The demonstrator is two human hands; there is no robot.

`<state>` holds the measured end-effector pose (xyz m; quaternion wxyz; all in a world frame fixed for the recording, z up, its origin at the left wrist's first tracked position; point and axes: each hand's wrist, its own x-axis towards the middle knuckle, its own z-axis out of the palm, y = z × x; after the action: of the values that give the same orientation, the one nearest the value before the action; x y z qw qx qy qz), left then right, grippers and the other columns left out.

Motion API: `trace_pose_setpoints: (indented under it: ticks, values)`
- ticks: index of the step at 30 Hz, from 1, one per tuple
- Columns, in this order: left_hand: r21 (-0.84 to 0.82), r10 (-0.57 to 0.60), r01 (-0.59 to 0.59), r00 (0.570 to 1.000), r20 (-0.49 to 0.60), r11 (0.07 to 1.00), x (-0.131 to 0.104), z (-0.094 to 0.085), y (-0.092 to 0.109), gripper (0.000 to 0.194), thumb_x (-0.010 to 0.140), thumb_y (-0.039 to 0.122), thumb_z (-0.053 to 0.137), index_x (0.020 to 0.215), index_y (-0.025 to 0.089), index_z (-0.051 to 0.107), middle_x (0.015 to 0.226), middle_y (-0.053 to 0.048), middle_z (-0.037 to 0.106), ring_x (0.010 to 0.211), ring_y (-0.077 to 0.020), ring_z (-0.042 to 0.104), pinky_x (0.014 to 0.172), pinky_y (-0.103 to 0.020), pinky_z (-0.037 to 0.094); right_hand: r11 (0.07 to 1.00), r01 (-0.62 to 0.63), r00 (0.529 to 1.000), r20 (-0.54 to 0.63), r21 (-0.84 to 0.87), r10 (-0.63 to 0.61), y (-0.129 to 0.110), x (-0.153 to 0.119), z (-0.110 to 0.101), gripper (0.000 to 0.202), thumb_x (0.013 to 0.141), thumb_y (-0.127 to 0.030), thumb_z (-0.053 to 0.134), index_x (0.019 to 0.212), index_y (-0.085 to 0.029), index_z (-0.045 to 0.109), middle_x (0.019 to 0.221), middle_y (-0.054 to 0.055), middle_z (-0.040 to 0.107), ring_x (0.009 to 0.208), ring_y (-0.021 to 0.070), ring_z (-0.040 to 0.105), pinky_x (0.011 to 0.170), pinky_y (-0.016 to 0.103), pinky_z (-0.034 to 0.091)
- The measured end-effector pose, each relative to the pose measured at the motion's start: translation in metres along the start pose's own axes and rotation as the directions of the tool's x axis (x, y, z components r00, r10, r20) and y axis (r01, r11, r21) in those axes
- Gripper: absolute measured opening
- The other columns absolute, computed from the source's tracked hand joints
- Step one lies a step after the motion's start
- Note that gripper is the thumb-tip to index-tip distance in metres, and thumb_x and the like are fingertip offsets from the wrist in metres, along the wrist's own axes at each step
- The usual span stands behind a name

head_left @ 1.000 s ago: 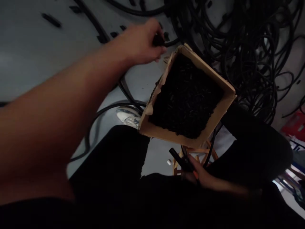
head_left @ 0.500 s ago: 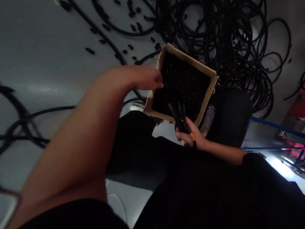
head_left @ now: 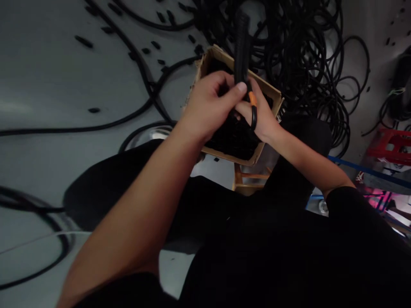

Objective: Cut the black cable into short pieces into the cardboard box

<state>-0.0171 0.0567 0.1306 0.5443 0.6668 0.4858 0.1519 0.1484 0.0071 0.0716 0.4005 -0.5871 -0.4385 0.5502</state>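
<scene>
My left hand [head_left: 212, 96] is closed, its thumb and fingers pinching the lower end of a black ribbed strip [head_left: 242, 47] that stands up above the box. Close against it, my right hand [head_left: 260, 109] is wrapped around scissors with an orange-and-black handle [head_left: 253, 105]. The scissors' blades are hidden behind the hands and strip. Below both hands is an open cardboard box [head_left: 269, 87], filled with small black pieces [head_left: 236, 139]. The strip's exact kind does not show clearly.
A large tangle of black hose [head_left: 289, 51] covers the floor beyond the box. Short black pieces [head_left: 84, 41] lie scattered on the grey floor. A wooden stool [head_left: 237, 177] is beneath the box, and a red crate [head_left: 390, 145] stands at right.
My left hand has moved right from the box's left rim to the black strip. My right hand has risen over the box with the scissors, and the strip now points upward.
</scene>
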Motion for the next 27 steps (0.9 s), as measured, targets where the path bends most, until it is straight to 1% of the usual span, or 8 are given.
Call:
trace_pose_setpoints:
  ticks: [4, 6, 9, 13, 16, 19, 23, 27]
  values:
    - [-0.335, -0.145, 0.112, 0.987, -0.074, 0.936, 0.019, -0.023, -0.03, 0.048, 0.123, 0.055, 0.034, 0.155, 0.03, 0.06, 0.157, -0.007, 0.082, 0.164, -0.0297, 0.083, 0.128, -0.052, 0.071, 0.986, -0.166, 0.976, 0.142, 0.006, 0.163, -0.047, 0.028, -0.02, 0.04, 0.12, -0.031, 0.07, 0.151, -0.005, 0.073, 0.113, -0.015, 0.085, 0.11, 0.0017, 0.086, 0.1, 0.023, 0.061]
    - [-0.435, -0.241, 0.177, 0.966, -0.096, 0.883, 0.02, -0.037, -0.04, 0.05, 0.126, 0.055, 0.026, 0.153, 0.03, 0.061, 0.147, -0.006, 0.082, 0.161, -0.0278, 0.083, 0.131, -0.052, 0.07, 0.979, -0.205, 0.966, 0.162, 0.002, 0.202, -0.062, 0.038, -0.037, 0.038, 0.119, -0.032, 0.056, 0.127, -0.001, 0.077, 0.113, -0.017, 0.086, 0.109, -0.0014, 0.083, 0.095, 0.024, 0.055]
    - [-0.408, -0.277, 0.215, 0.956, -0.098, 0.887, 0.013, -0.055, -0.043, 0.059, 0.123, 0.074, 0.037, 0.143, 0.031, 0.072, 0.121, -0.005, 0.076, 0.138, -0.0347, 0.09, 0.122, -0.061, 0.073, 0.989, -0.147, 0.978, 0.145, -0.032, 0.15, -0.062, 0.045, -0.061, 0.055, 0.117, -0.033, 0.035, 0.087, 0.002, 0.065, 0.114, -0.014, 0.087, 0.114, -0.0008, 0.082, 0.081, 0.023, 0.045]
    - [-0.255, -0.258, 0.27, 0.963, 0.081, 0.929, 0.001, -0.071, -0.047, 0.071, 0.104, 0.089, 0.058, 0.132, 0.028, 0.081, 0.101, -0.006, 0.067, 0.104, -0.0352, 0.089, 0.102, -0.064, 0.072, 0.996, 0.027, 0.988, 0.153, -0.087, -0.014, -0.049, 0.046, -0.075, 0.064, 0.113, -0.034, 0.018, 0.07, 0.0, 0.052, 0.121, -0.01, 0.089, 0.122, 0.0038, 0.081, 0.074, 0.024, 0.037]
    - [0.161, -0.345, 0.321, 0.926, 0.152, 0.933, 0.0, -0.087, -0.067, 0.07, 0.098, 0.083, 0.053, 0.125, 0.026, 0.082, 0.097, -0.003, 0.068, 0.102, -0.0315, 0.087, 0.107, -0.061, 0.071, 0.936, 0.085, 0.974, 0.227, -0.34, -0.006, -0.052, 0.043, -0.077, 0.061, 0.111, -0.037, 0.028, 0.085, 0.001, 0.068, 0.148, -0.005, 0.087, 0.142, 0.0117, 0.078, 0.088, 0.033, 0.047]
    - [0.462, -0.41, 0.313, 0.904, 0.124, 0.83, 0.001, -0.097, -0.093, 0.067, 0.105, 0.082, 0.049, 0.118, 0.023, 0.078, 0.091, -0.001, 0.07, 0.1, -0.0306, 0.088, 0.113, -0.061, 0.072, 0.858, 0.097, 0.953, 0.297, -0.504, 0.067, -0.054, 0.036, -0.079, 0.053, 0.12, -0.053, 0.062, 0.124, -0.006, 0.087, 0.173, 0.003, 0.084, 0.149, 0.0183, 0.081, 0.106, 0.032, 0.055]
    - [0.089, -0.258, 0.246, 0.952, 0.163, 0.965, -0.005, -0.088, -0.098, 0.076, 0.12, 0.09, 0.047, 0.143, 0.021, 0.068, 0.096, -0.003, 0.074, 0.072, -0.0192, 0.076, 0.081, -0.04, 0.071, 0.803, 0.096, 0.914, 0.372, -0.589, 0.163, -0.039, 0.026, -0.08, 0.064, 0.132, -0.065, 0.07, 0.167, -0.013, 0.074, 0.156, 0.016, 0.088, 0.134, 0.0278, 0.085, 0.116, 0.041, 0.064]
    - [-0.099, -0.249, 0.272, 0.948, 0.199, 0.957, -0.009, -0.068, -0.079, 0.037, 0.13, 0.058, 0.057, 0.116, 0.025, 0.066, 0.088, -0.002, 0.067, 0.065, -0.0153, 0.062, 0.061, -0.027, 0.052, 0.776, 0.152, 0.867, 0.46, -0.612, 0.193, -0.017, 0.02, -0.076, 0.07, 0.135, -0.072, 0.057, 0.168, -0.012, 0.068, 0.143, 0.012, 0.082, 0.128, 0.027, 0.079, 0.116, 0.043, 0.063]
